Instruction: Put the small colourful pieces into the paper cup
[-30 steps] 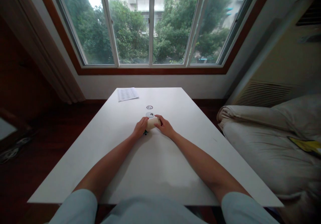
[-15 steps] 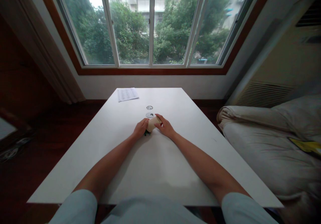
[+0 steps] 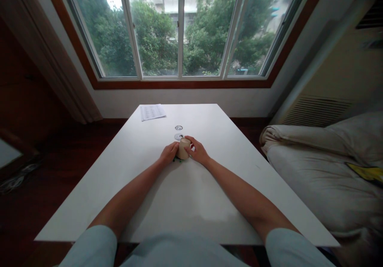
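Turned more upright since the earlier frame, the beige cup [image 3: 184, 149] is held at the white table [image 3: 185, 195] by the right hand [image 3: 198, 152], fingers part-curled; left hand [image 3: 169, 153] curled alongside (grip can't be told). Probably light, stiff; sides best gripped.

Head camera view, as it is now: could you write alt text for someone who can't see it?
Two bare hands, left and right, hold a beige cup-like object over a white table. Beyond it lie two small round items and papers, before a window.
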Action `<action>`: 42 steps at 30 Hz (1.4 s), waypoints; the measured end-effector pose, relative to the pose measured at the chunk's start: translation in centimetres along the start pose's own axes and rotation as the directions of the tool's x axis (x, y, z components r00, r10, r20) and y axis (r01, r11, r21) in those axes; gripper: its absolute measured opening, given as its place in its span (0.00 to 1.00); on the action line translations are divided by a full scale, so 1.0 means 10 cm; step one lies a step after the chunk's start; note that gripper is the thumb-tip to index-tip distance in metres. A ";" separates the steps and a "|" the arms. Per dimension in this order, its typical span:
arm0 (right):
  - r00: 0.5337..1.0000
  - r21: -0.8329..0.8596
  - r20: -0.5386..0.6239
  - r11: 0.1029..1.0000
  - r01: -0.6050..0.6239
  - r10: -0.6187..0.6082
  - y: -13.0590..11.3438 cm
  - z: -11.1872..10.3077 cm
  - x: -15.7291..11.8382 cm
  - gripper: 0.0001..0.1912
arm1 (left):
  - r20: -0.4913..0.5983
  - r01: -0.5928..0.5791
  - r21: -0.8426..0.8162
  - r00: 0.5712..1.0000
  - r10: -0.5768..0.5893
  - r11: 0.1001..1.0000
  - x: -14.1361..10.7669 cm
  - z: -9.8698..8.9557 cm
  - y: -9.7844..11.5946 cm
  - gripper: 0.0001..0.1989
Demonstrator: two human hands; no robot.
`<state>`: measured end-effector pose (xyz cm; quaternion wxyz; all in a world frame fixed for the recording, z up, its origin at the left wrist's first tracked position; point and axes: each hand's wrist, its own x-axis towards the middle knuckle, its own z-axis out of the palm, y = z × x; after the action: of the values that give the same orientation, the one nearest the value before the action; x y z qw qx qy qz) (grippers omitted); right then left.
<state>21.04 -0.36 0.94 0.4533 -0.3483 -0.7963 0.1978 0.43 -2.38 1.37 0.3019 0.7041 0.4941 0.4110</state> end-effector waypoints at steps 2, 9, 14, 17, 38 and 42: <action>1.000 -0.002 -0.007 1.000 0.012 -0.012 0.00 0.00 0.00 0.28 | 0.008 -0.015 0.006 1.000 0.015 1.000 0.00 0.00 -0.01 0.25; 0.999 -0.028 -0.037 0.999 0.024 -0.025 -0.03 -0.02 0.01 0.26 | 0.020 -0.049 0.008 0.999 0.048 0.999 0.00 0.00 -0.04 0.26; 0.992 -0.038 -0.123 0.999 -0.032 0.028 -0.03 -0.04 0.01 0.26 | 0.008 -0.041 0.015 0.999 0.041 0.999 -0.01 0.00 0.00 0.24; 0.984 -0.049 -0.163 0.996 -0.075 0.066 -0.02 -0.05 0.01 0.25 | 0.011 -0.024 0.026 1.000 0.024 0.999 -0.02 -0.01 0.02 0.22; 0.954 0.078 -0.226 0.980 -0.184 0.197 0.08 -0.03 0.02 0.24 | 0.049 -0.039 -0.005 0.998 0.039 0.999 0.01 0.08 -0.12 0.22; 0.956 0.173 -0.181 0.964 -0.201 0.232 0.15 0.01 0.02 0.23 | 0.001 -0.059 -0.010 0.998 0.059 0.998 0.01 0.07 -0.14 0.20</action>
<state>21.44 0.86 0.03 0.5317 -0.4158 -0.6864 0.2709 0.45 -1.81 -0.09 0.2937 0.7171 0.4708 0.4217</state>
